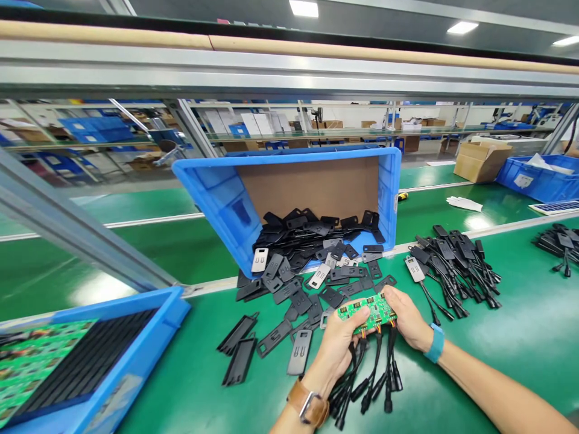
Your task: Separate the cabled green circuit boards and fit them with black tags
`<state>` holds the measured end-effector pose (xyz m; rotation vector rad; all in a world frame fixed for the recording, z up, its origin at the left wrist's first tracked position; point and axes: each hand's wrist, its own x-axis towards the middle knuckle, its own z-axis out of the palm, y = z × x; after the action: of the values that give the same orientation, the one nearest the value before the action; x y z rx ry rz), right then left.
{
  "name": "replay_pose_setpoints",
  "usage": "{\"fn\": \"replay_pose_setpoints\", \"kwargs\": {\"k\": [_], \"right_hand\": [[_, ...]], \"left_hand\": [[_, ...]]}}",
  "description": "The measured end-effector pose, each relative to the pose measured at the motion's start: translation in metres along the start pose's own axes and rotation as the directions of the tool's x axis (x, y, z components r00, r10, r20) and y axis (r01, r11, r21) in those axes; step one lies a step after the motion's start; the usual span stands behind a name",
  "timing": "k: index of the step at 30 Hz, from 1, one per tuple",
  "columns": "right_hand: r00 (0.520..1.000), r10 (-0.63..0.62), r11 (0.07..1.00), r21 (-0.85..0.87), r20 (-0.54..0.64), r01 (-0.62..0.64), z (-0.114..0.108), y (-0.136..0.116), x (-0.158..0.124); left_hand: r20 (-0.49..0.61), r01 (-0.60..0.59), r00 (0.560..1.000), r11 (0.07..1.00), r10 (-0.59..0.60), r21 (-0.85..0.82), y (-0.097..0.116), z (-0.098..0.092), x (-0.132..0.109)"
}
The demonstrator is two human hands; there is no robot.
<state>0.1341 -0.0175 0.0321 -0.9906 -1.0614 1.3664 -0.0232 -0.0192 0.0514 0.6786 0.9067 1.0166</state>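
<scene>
A green circuit board panel (374,312) with small displays along its upper edge is held between both hands over the green table. My left hand (339,337) grips its left part, thumb on top. At its right end my right hand (406,314) pinches the board. Black cables (373,367) with connectors hang from the panel's lower edge. Black plastic covers (289,292) lie loose behind and left of the hands, spilling from a tipped blue crate (217,193). Two open black housings (239,361) lie on the left.
A blue bin (154,355) with green boards and black strips stands at the lower left. Cabled black units (456,265) are piled on the right. Farther back are a cardboard box (482,161), a blue bin (525,179) and a white glove (464,204). A metal frame crosses above.
</scene>
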Motion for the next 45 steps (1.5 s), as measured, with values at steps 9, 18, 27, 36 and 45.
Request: {"fn": "replay_pose_setpoints", "kwargs": {"k": [9, 18, 27, 36, 45], "right_hand": [[0.97, -0.241, 0.848, -0.495, -0.043, 0.189, -0.013, -0.005, 0.006], [0.971, -0.2, 0.848, -0.474, 0.129, 0.237, -0.003, -0.011, -0.006], [0.992, -0.124, 0.938, -0.326, 0.003, 0.118, -0.004, -0.003, -0.001], [0.947, -0.284, 0.637, -0.708, 0.153, 0.306, 0.002, -0.012, -0.01], [0.971, -0.128, 0.887, -0.415, 0.202, 0.203, 0.02, -0.005, -0.026]], "left_hand": [[0.001, -0.048, 0.999, 0.999, 0.048, -0.02, 0.004, 0.004, -0.003], [0.07, -0.171, 0.984, 0.979, 0.164, 0.107, -0.005, 0.0, -0.004], [0.05, -0.111, 0.993, 0.993, 0.108, 0.048, -0.004, 0.007, -0.007], [-0.187, -0.175, 0.966, 0.984, 0.178, 0.031, -0.017, 0.006, -0.001], [-0.237, -0.28, 0.873, 0.836, 0.427, 0.471, -0.018, -0.003, 0.002]]}}
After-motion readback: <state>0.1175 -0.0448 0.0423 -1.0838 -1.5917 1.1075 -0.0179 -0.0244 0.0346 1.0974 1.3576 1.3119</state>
